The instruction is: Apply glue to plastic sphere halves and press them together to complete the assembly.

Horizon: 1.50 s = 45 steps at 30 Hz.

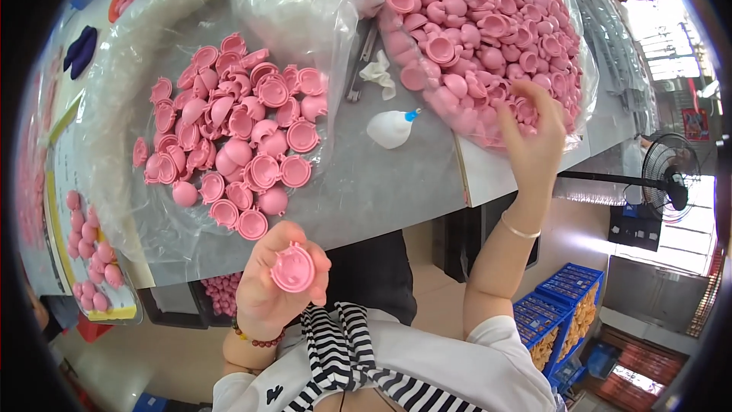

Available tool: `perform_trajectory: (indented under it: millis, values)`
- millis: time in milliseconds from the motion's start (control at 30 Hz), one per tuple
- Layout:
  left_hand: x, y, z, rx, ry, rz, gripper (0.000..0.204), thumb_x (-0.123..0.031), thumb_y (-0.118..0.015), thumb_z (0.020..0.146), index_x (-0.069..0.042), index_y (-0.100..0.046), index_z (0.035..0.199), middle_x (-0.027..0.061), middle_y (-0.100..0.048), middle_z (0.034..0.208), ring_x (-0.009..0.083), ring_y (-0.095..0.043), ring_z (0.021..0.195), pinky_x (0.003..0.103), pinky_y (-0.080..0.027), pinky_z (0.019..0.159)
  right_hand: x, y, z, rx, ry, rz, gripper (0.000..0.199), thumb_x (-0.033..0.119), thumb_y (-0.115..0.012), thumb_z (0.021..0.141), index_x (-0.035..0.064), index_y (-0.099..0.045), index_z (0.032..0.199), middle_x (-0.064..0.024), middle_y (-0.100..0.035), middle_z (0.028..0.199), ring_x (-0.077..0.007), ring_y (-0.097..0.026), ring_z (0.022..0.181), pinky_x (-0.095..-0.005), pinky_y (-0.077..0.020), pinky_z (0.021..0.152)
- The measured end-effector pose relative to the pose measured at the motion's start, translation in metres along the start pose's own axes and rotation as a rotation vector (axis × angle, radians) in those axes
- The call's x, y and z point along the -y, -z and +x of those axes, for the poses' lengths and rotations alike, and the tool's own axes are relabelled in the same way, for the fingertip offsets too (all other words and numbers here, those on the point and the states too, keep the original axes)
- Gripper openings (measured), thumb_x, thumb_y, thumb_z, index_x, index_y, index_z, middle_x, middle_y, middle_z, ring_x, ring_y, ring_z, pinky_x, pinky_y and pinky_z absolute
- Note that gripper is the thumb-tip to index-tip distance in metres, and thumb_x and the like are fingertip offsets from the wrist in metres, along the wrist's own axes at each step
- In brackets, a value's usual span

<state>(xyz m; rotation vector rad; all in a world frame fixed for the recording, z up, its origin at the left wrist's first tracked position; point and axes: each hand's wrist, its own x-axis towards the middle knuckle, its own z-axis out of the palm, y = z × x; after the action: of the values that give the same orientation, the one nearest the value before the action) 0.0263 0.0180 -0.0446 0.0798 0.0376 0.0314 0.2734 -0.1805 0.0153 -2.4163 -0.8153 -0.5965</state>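
Note:
My left hand [261,294] is closed around a round pink plastic half-shell [293,268], its hollow side facing up, just off the table's near edge. My right hand [537,133] reaches over the near side of a large heap of pink shells [488,15] in a clear plastic bag. Its thumb and forefinger are curved and apart, with pink shells showing between them and nothing visibly gripped. A smaller group of pink shells [236,133] lies loose on clear plastic sheeting in front of my left hand, some hollow side up, others dome up.
A white squeeze bottle [390,129] with a blue tip lies between the two heaps, near a crumpled white scrap [377,75]. Rounded pink pieces [91,252] sit in a tray at the far left. Blue crates [560,309] and a black fan [671,183] stand to the right.

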Motion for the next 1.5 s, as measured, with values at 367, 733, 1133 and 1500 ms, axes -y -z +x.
perform_trajectory:
  millis: [367,733,1133,1500]
  values:
    - [-0.001,0.001,-0.001,0.089,-0.019,0.113,0.041,-0.013,-0.069,0.071,-0.002,-0.046,0.102,0.0257,-0.055,0.099,0.0252,-0.061,0.071,0.03,-0.051,0.059,-0.012,0.008,0.005,0.245,-0.065,0.02,0.017,0.007,-0.056,0.074,-0.0004,-0.058,0.089,-0.0129,-0.055,0.087,-0.0279,-0.052,0.081,-0.0337,-0.0411,0.075]
    - [-0.001,0.0,0.0,0.114,-0.013,0.162,0.044,-0.016,-0.07,0.071,0.0,-0.046,0.105,0.0269,-0.055,0.1,0.0216,-0.061,0.072,0.026,-0.051,0.061,0.024,0.017,-0.019,0.067,-0.046,0.58,0.02,0.01,-0.037,0.087,-0.0024,-0.05,0.077,-0.0104,-0.053,0.074,-0.0198,-0.053,0.068,-0.03,-0.0419,0.065]
    - [-0.006,-0.007,-0.006,0.045,-0.042,0.275,0.043,-0.015,-0.069,0.073,0.001,-0.045,0.105,0.0245,-0.055,0.104,0.0187,-0.06,0.08,0.028,-0.05,0.07,0.084,-0.008,-0.057,0.39,0.008,0.345,0.032,0.01,-0.068,0.066,0.0022,-0.056,0.094,-0.0108,-0.054,0.086,-0.0263,-0.054,0.073,-0.031,-0.0449,0.062]
    - [0.009,-0.02,0.003,-0.092,-0.385,1.126,0.036,0.011,-0.063,0.068,0.007,-0.055,0.103,0.0184,-0.054,0.108,0.0177,-0.059,0.086,0.026,-0.05,0.074,0.116,-0.003,-0.073,0.338,0.159,0.818,0.032,-0.001,-0.073,0.054,0.0014,-0.063,0.084,-0.0112,-0.062,0.087,-0.0198,-0.06,0.071,-0.0259,-0.0489,0.061]
